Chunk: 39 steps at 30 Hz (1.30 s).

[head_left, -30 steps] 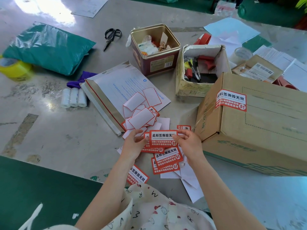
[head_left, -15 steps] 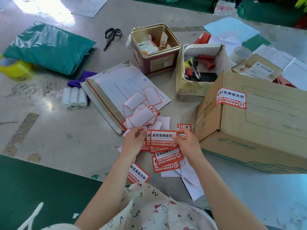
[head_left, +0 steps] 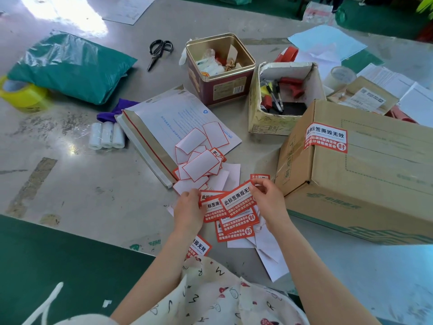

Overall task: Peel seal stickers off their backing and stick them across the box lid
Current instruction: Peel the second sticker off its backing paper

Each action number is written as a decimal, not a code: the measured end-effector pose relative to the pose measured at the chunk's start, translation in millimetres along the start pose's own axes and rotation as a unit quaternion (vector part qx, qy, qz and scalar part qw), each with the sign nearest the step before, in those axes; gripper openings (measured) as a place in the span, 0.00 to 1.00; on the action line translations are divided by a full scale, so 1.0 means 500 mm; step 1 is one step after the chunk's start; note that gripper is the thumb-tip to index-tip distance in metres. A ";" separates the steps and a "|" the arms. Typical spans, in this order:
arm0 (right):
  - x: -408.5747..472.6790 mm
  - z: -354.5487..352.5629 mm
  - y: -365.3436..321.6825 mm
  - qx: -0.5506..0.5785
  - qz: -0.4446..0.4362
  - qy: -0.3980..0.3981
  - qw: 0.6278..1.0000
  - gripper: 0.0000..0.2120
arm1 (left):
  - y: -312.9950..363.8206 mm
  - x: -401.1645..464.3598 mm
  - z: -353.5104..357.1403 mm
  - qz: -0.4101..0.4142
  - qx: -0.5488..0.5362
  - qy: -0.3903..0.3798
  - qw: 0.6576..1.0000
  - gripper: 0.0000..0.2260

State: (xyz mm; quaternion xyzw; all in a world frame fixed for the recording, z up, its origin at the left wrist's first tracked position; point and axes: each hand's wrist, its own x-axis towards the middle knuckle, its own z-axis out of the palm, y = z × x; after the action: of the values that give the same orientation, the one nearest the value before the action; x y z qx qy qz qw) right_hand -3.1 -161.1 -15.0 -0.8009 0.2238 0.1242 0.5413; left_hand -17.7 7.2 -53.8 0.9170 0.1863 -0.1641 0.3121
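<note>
The right hand (head_left: 267,200) has its grip pinched on a red seal sticker (head_left: 236,200); the left hand (head_left: 189,207) grips the stickers just beneath; the cardboard box (head_left: 365,174) lies right of both.

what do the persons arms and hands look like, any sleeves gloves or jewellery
Both forearms are bare to the frame's lower edge: no sleeves, gloves, watch or rings show on the left hand or right hand. Beneath them lies a cream cloth garment printed with black letters and small red mushrooms.
</note>
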 end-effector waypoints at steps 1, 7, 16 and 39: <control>0.000 0.000 0.000 0.001 0.000 -0.002 1.000 0.04 | 0.001 0.000 -0.001 0.003 -0.002 -0.001 1.000 0.15; -0.003 -0.001 -0.003 0.027 0.002 -0.002 1.000 0.06 | 0.025 -0.015 -0.027 0.022 -0.080 -0.027 0.996 0.14; -0.001 -0.001 -0.003 0.033 -0.008 0.004 0.999 0.06 | 0.040 -0.028 -0.072 -0.024 -0.264 -0.184 0.947 0.06; -0.014 0.015 -0.019 -0.137 -0.122 -0.083 0.980 0.07 | 0.053 -0.022 -0.061 -0.018 -0.347 -0.190 0.918 0.07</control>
State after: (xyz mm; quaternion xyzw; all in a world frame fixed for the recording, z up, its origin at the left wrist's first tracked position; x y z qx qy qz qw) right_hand -4.0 -149.5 -7.1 -0.8755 0.0597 0.1528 0.4546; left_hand -10.2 4.6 -12.6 0.6993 0.1851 -0.2653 0.6375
